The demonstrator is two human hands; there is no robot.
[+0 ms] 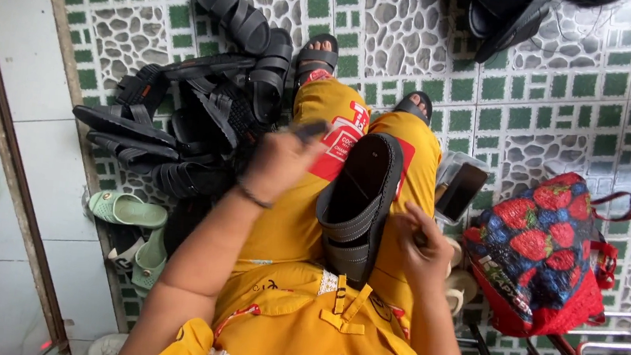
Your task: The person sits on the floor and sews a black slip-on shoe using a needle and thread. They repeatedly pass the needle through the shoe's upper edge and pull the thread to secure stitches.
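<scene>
Sandal (pixel 357 204) on lap, between both hands.

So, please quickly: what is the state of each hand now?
Left hand: closed, grip on a small dark object.
Right hand: fingers curled beside the dark sandal on the lap; whether it grips anything cannot be told.

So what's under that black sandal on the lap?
The black sandal lies across the person's yellow trousers. You see yellow cloth and a red patch around it; the part right beneath is covered.

even daylight, soft shadows, slight blur
</scene>
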